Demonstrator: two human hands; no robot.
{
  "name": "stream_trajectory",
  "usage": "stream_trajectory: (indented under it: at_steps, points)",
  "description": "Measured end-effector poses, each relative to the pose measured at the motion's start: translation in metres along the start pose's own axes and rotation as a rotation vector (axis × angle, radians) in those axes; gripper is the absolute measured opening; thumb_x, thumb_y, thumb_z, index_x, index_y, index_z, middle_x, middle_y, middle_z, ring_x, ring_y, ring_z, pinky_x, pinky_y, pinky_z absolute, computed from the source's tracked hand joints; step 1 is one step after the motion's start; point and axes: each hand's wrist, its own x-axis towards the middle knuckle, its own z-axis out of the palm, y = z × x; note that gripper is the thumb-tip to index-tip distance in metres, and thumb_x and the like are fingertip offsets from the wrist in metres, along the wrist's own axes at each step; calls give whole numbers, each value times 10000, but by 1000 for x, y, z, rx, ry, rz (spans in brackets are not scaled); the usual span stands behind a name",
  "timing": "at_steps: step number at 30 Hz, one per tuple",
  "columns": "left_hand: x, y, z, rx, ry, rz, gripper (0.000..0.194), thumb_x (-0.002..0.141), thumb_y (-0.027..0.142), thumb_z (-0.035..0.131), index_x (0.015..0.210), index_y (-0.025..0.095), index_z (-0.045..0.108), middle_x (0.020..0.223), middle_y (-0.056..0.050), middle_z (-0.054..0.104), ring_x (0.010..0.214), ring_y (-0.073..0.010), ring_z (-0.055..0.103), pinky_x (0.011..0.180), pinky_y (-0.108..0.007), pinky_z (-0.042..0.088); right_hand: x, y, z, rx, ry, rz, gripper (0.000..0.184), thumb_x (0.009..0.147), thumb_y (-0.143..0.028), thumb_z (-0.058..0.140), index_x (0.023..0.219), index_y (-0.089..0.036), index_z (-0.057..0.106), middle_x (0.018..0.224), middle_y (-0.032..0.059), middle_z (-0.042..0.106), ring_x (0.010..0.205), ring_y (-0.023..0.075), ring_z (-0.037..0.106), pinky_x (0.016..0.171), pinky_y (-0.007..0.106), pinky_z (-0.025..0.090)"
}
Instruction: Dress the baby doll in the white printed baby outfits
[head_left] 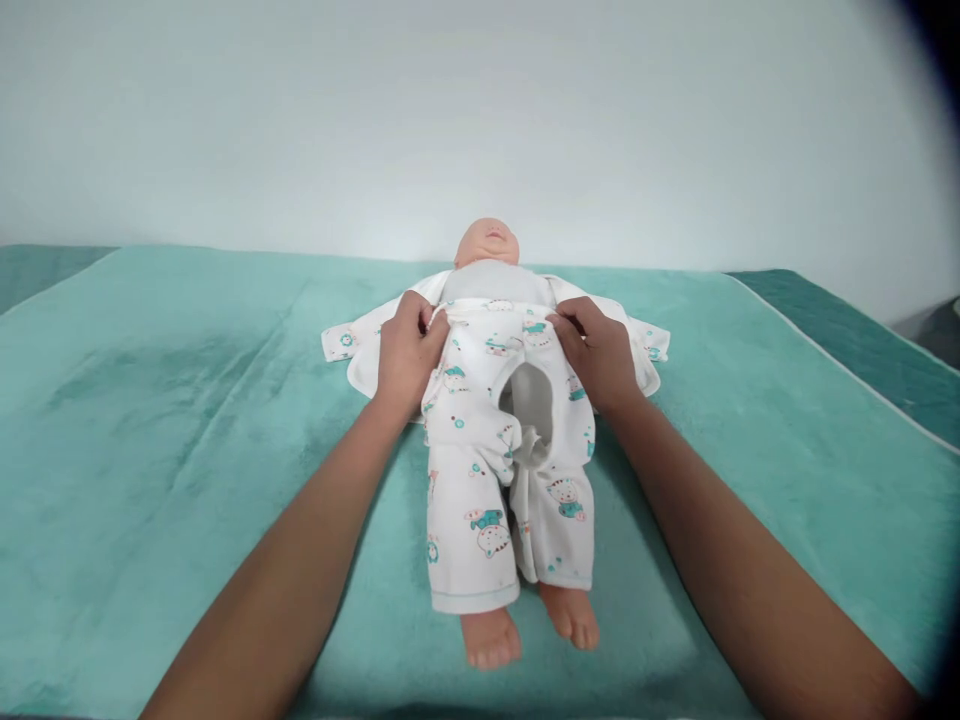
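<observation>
A baby doll [487, 243] lies on its back, feet toward me. It wears white printed baby pants [469, 430] with an open crotch, and both bare feet stick out below the cuffs. Spread beneath its upper body is a white printed jacket [364, 375], open at the front, with the sleeves out to both sides. My left hand [409, 350] pinches the waistband at its left end. At the right end of the waistband, my right hand [596, 345] grips it between thumb and fingers. The band sits across the doll's pale grey torso [495, 282].
A light green cloth [187, 400] covers the surface under the doll. Darker green cloth [862, 330] shows past its white edge at the right and far left. Behind stands a plain pale wall [480, 110]. A dark object [941, 330] is partly visible at the right edge.
</observation>
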Motion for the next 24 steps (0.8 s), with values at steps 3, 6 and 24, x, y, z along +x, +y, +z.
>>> stream_trajectory:
  at_steps: [3,6,24]
  points:
    - [5,-12,5,-69,53,-60,281,868,221,596,699,225,371,640,48,386,612,-134,373,599,-282,295,15,-4,7,-96,-15,40,179,944,-402,511,858,-253,562,724,3,619,670,204,529,660,334,357]
    - [9,-22,10,-160,92,-126,287,867,207,607,704,225,371,656,50,373,633,-131,372,615,-271,309,32,-3,15,-75,-62,96,176,931,-389,528,828,-248,553,728,3,621,695,208,530,670,332,339]
    - [20,-30,9,136,-117,-75,156,920,358,512,820,239,497,776,-19,567,771,-214,540,712,-323,385,24,16,20,474,-129,37,152,880,-385,610,826,-255,551,1262,45,524,1218,200,486,1004,355,425]
